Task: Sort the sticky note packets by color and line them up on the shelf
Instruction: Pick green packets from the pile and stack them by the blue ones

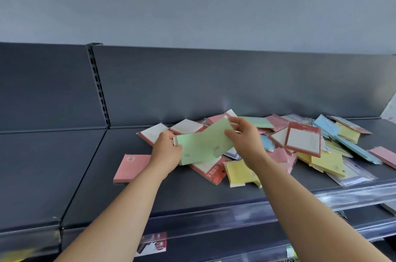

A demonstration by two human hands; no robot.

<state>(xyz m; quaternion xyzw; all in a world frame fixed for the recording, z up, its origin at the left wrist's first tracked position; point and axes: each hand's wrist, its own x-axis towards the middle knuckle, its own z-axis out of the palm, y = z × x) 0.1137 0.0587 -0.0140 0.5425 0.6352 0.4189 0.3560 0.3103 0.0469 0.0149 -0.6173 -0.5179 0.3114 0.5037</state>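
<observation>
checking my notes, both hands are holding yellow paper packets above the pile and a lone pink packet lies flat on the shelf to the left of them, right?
One thing is wrong: the flat paper packets held by the left hand and the right hand are light green, not yellow, as the head view shows. The rest stands: they are above the pile, and a lone pink packet lies flat on the dark grey metal shelf to their left.

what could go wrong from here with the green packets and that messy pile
1. The green packets, held at opposite ends by the left hand and right hand, look like two overlapping; one could slip out.
2. The mixed pile reaches the shelf's front edge on the right, so a nudge might push packets off.
3. The lone pink packet sits beside the left forearm and could get knocked.
</observation>
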